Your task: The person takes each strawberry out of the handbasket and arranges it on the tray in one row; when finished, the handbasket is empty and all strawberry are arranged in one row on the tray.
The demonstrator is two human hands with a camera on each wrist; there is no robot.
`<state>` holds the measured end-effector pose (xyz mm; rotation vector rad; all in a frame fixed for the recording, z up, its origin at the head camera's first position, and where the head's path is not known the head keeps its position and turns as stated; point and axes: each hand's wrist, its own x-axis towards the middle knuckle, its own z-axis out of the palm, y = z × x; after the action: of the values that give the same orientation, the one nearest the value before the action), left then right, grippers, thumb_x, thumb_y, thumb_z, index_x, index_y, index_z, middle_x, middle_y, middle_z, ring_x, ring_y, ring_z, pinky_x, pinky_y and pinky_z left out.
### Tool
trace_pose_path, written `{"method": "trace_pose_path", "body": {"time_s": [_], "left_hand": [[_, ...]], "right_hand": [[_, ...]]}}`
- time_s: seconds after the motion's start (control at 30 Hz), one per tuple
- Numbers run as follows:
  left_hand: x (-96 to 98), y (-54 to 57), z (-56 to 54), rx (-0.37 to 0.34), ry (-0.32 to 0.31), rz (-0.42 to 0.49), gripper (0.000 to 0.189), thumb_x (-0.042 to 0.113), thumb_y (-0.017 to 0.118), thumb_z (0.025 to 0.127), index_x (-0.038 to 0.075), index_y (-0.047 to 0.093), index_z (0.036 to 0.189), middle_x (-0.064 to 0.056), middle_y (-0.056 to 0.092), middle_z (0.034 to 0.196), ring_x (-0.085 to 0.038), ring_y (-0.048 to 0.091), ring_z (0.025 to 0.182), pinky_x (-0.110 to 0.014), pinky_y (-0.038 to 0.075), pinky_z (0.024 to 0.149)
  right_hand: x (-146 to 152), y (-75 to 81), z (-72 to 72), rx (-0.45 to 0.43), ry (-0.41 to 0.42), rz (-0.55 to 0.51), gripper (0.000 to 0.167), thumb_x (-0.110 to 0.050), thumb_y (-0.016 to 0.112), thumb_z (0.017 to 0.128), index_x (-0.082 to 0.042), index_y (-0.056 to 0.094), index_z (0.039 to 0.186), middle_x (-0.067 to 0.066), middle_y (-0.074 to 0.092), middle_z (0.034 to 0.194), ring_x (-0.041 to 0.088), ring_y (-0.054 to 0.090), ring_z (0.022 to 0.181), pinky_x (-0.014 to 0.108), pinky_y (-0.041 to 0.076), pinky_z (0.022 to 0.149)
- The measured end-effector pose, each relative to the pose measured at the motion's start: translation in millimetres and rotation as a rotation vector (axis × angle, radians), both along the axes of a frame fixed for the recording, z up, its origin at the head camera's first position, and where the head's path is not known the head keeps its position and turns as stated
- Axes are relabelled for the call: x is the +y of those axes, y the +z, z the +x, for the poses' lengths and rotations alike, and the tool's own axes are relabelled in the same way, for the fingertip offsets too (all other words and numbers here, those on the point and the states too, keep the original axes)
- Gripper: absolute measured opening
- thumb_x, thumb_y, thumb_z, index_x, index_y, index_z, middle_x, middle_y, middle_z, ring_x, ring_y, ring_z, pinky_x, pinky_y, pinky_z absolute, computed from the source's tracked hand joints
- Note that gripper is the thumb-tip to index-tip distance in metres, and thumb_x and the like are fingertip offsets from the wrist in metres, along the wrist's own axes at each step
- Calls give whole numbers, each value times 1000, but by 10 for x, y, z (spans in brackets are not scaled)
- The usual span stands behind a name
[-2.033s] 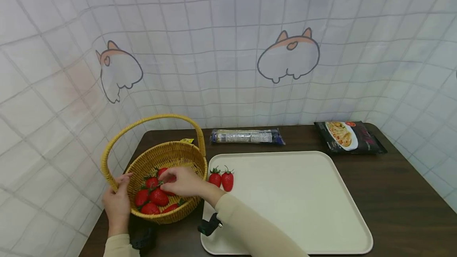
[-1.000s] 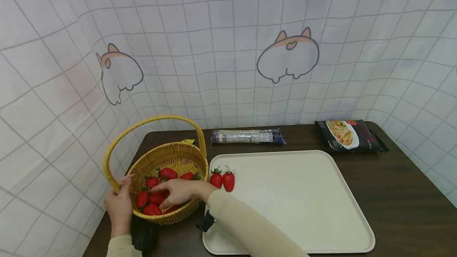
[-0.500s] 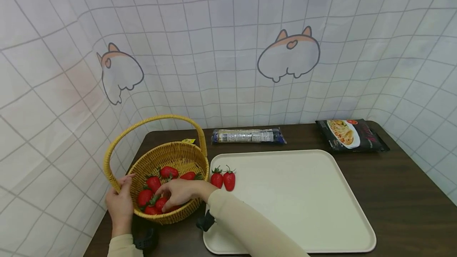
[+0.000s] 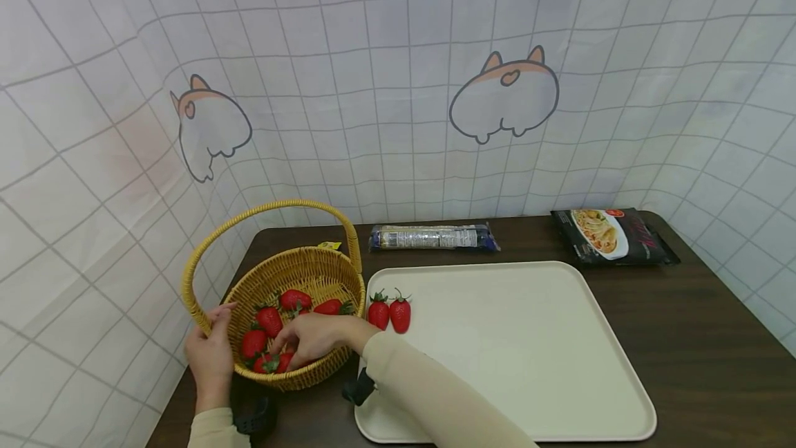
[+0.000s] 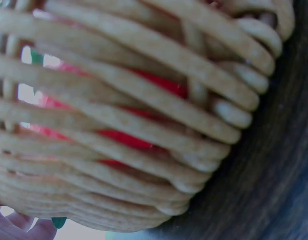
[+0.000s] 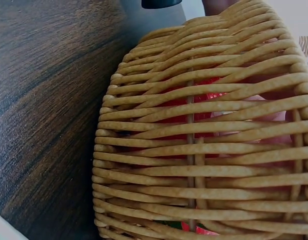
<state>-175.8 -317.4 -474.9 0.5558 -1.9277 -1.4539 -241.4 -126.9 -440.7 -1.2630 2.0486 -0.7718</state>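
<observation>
A yellow wicker basket [image 4: 298,386] with a tall arched handle stands at the left of the table, several red strawberries inside. My left hand [image 4: 210,358] grips the basket at its left rim, by the foot of the handle. Inside the basket, my right hand [image 4: 314,337] reaches down with curled fingers and pinches a strawberry [image 4: 285,363] near the front wall; the hand hides part of the fruit. Other strawberries [image 4: 269,321] lie behind and to the left of the fingers. Through the weave in the right wrist view, fingers [image 6: 254,125] show beside red fruit.
A cream tray [image 4: 510,351] lies right of the basket, with two strawberries [image 4: 401,314] at its left edge. Behind it is a long clear-and-blue packet [image 4: 433,237]. A black pasta bag [image 4: 612,236] lies at the back right of the dark wooden table [image 4: 715,365].
My right hand has moved from the basket's middle toward its front, shifting strawberries there. A strawberry now lies at the basket's right side. The left hand keeps its grip on the basket.
</observation>
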Motion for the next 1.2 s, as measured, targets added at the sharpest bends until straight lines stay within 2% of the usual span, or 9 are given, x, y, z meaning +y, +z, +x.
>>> {"method": "trace_pose_path", "body": {"time_s": [0.17,0.33,0.47,0.63,0.77,0.87,1.0,1.07,1.2], "left_hand": [[6,3,-2,-1,7,-13,28,31,60,98,7,74,106,2,73,107,6,52,102,-22,36,90],[11,10,-8,-7,7,-16,30,33,60,98,8,74,107,0,73,109,5,53,102,-23,37,91],[10,8,-3,-9,11,-18,30,33,60,98,8,74,106,0,73,109,5,52,102,-23,37,90],[5,2,-1,-9,10,-18,29,32,60,98,7,74,106,-1,73,109,6,52,101,-22,37,89],[5,10,9,-18,5,-13,32,31,59,98,3,72,107,7,73,105,5,52,102,-24,37,91],[1,13,8,-17,2,-10,34,31,60,98,1,71,107,13,73,102,5,52,102,-23,37,92],[0,17,0,-14,-2,-6,35,33,60,98,1,71,107,18,71,99,6,52,102,-23,36,92],[3,20,1,-14,3,-7,35,33,60,98,1,71,107,16,72,100,6,52,102,-22,37,92],[6,19,9,-18,11,-5,34,35,61,97,4,72,106,11,73,104,6,52,102,-21,37,92]], "right_hand": [[5,-5,-9,39,8,-3,36,-13,72,87,-13,66,122,-11,63,99,0,55,88,15,45,78],[17,-1,-15,29,-62,-60,38,-21,74,87,-14,65,123,-11,65,101,-2,56,90,15,46,79],[29,-6,-15,-24,-104,-136,40,-22,74,88,-13,64,126,-10,65,100,-1,56,90,15,47,78],[66,-7,-2,-180,-155,-235,45,-19,72,90,-13,59,132,-6,62,100,10,64,73,23,53,66],[116,29,23,-264,-184,-291,44,-16,71,90,-12,58,132,-4,60,103,17,67,66,27,55,63],[167,76,48,-271,-195,-303,40,-14,71,90,-12,58,128,-4,60,107,17,67,68,27,56,64],[268,136,67,-232,-222,-318,38,-16,69,91,-11,57,126,-4,58,116,17,68,72,26,55,67],[324,146,62,-217,-246,-336,36,-18,68,92,-10,57,126,-4,57,120,17,68,74,27,55,68],[462,137,25,-159,-302,-381,35,-22,67,93,-10,58,125,-2,58,120,9,66,90,25,54,74]]}}
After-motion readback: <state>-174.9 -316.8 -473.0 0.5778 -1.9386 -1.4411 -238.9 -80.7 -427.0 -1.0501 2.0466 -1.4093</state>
